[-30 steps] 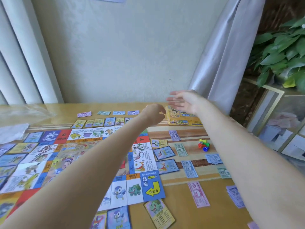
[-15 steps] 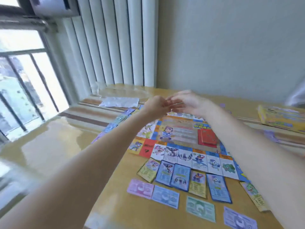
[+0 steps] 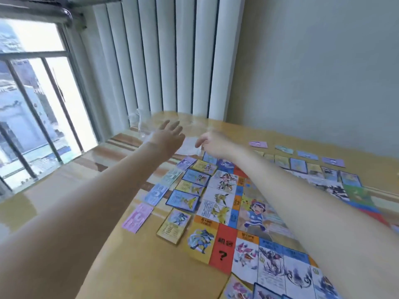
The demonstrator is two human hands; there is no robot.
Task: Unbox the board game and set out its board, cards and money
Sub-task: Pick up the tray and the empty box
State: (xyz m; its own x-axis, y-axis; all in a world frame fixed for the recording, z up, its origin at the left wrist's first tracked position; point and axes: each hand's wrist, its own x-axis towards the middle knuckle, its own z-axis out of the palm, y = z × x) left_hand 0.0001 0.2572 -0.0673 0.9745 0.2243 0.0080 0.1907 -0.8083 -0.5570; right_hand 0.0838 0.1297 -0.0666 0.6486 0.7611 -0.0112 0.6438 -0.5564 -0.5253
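Note:
The colourful game board point(image 3: 224, 214) lies flat on the yellow table point(image 3: 133, 266). Picture cards point(image 3: 195, 176) run in a row along its left edge, with paper money notes point(image 3: 155, 194) outside them. More cards point(image 3: 299, 164) and notes point(image 3: 258, 144) line the far edge. My left hand point(image 3: 169, 135) stretches out with straight, spread fingers over crumpled clear plastic wrap point(image 3: 138, 121) at the table's far left corner. My right hand point(image 3: 212, 143) hovers beside it with curled fingers, next to a pale plastic sheet point(image 3: 187, 146). Whether it pinches the sheet is too blurred to tell.
A window with railings point(image 3: 32, 117) is at the left, just beyond the table edge. White vertical curtain folds point(image 3: 172, 57) hang behind the far corner, and a plain wall point(image 3: 319, 72) runs along the back. The game box is out of view.
The view has swung left from the box side to the window corner. My hands, together over the board half a second ago, have separated and moved out toward the plastic wrap.

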